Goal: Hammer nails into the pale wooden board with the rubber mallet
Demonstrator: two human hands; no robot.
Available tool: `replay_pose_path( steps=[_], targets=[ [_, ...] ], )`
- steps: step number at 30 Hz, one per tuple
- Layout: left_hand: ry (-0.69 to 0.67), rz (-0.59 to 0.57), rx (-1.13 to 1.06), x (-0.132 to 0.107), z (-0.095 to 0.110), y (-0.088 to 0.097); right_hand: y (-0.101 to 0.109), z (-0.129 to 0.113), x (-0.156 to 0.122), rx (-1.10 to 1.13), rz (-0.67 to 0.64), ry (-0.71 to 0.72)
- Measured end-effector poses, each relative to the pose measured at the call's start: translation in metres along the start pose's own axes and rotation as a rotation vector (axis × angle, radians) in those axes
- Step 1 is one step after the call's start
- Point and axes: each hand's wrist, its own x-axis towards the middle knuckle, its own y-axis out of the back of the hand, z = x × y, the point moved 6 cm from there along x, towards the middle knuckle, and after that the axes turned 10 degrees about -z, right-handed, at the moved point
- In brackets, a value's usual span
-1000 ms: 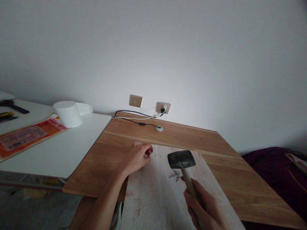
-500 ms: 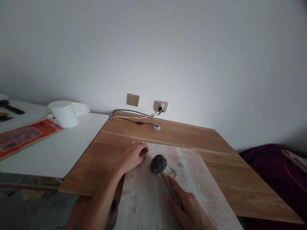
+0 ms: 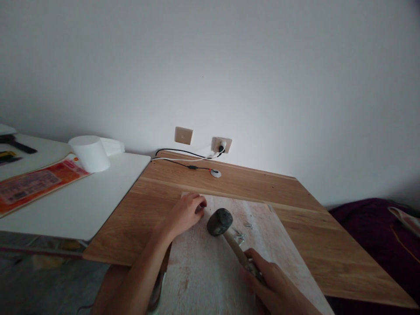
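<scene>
A rubber mallet with a black head and a wooden handle is over the whitewashed board. My right hand wraps round its handle, with the head pointing up and left. To the left of the mallet head, my left hand rests at the board's upper left edge. Its fingers are curled in a pinch, and whatever they hold is hidden or too small to name. Several small metal screws or nails lie loose on the board, just right of the mallet head.
Under the board is a brown wooden table. Cables run along its back to a wall socket. At left, a white table bears a white roll and an orange packet. Purple fabric lies at right.
My right hand and the mallet have moved slightly right, and the head has tilted so that more of its side shows. My left hand keeps its place on the board. The view has shifted a little.
</scene>
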Motion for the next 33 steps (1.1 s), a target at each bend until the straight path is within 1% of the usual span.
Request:
replay_pose_path(
  steps=[3, 6, 8, 10, 14, 17, 21, 27, 33],
  targets=[
    [-0.005, -0.004, -0.004, 0.002, 0.001, -0.002, 0.001, -0.029, 0.017, -0.101, -0.15, 0.032],
    [-0.001, -0.003, -0.004, 0.003, 0.001, -0.003, 0.004, -0.059, 0.036, -0.278, -0.15, 0.106],
    [0.0, -0.009, 0.003, 0.002, 0.001, -0.003, 0.002, -0.067, 0.047, -0.311, -0.146, 0.127],
    [-0.003, -0.009, 0.009, 0.002, 0.001, -0.002, 0.0, -0.067, 0.055, -0.309, -0.156, 0.128],
    [-0.001, 0.005, -0.011, 0.0, 0.002, 0.002, -0.001, -0.059, 0.063, -0.311, -0.162, 0.13],
    [0.003, 0.004, -0.012, 0.0, 0.004, 0.004, 0.003, -0.058, 0.063, -0.31, -0.156, 0.132],
    [0.024, 0.01, -0.004, -0.001, 0.004, 0.008, 0.008, -0.065, 0.058, -0.284, -0.151, 0.145],
    [0.04, -0.019, 0.014, -0.001, 0.005, 0.008, 0.006, -0.063, 0.059, -0.212, -0.281, 0.069],
    [0.003, -0.018, -0.007, -0.001, 0.005, 0.007, 0.009, -0.067, 0.06, -0.217, -0.312, 0.057]
  ],
)
